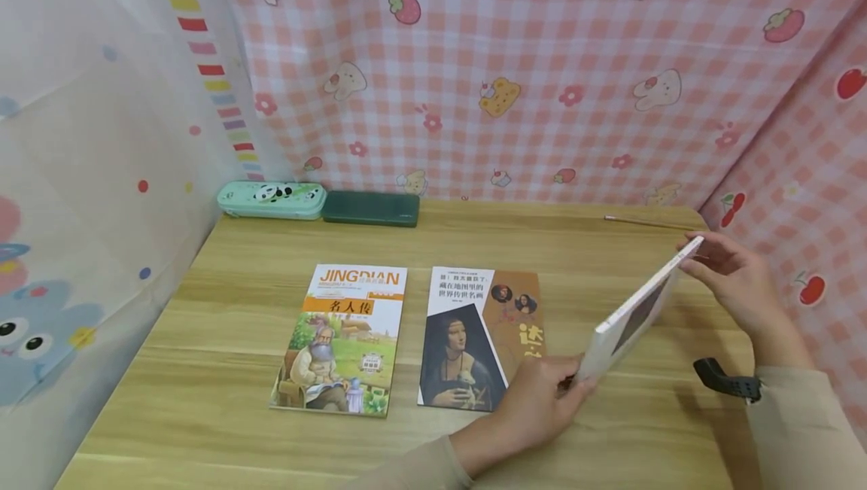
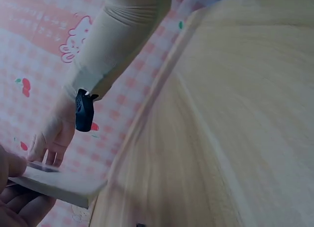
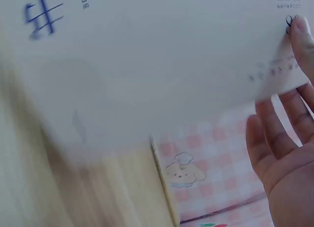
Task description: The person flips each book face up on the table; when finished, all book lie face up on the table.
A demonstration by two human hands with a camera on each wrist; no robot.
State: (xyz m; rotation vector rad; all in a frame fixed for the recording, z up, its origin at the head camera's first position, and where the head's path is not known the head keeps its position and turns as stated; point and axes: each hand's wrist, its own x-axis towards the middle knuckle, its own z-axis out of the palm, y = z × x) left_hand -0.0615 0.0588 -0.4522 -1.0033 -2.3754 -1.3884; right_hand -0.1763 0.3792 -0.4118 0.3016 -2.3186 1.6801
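Both hands hold a white book [image 1: 633, 305] up over the right side of the table, tilted so that mostly its edge shows in the head view. My left hand [image 1: 535, 403] pinches its near end, thumb on one face and fingers on the other. At the far end, my right hand [image 1: 728, 279] grips it with the thumb [image 3: 301, 38] on a pale face bearing blue handwriting. Partly behind the left hand lies a brown-and-white book [image 1: 463, 354] with a portrait of a woman. Left of that lies a book with a bearded man [image 1: 339, 354] on its cover.
At the table's back left stand a mint panda pencil case [image 1: 271, 200] and a dark green case [image 1: 371, 208]. A thin pencil [image 1: 646, 222] lies near the back right edge. Patterned cloth [image 1: 460, 76] hangs behind and on both sides. A black strap [image 1: 725, 381] circles the right wrist.
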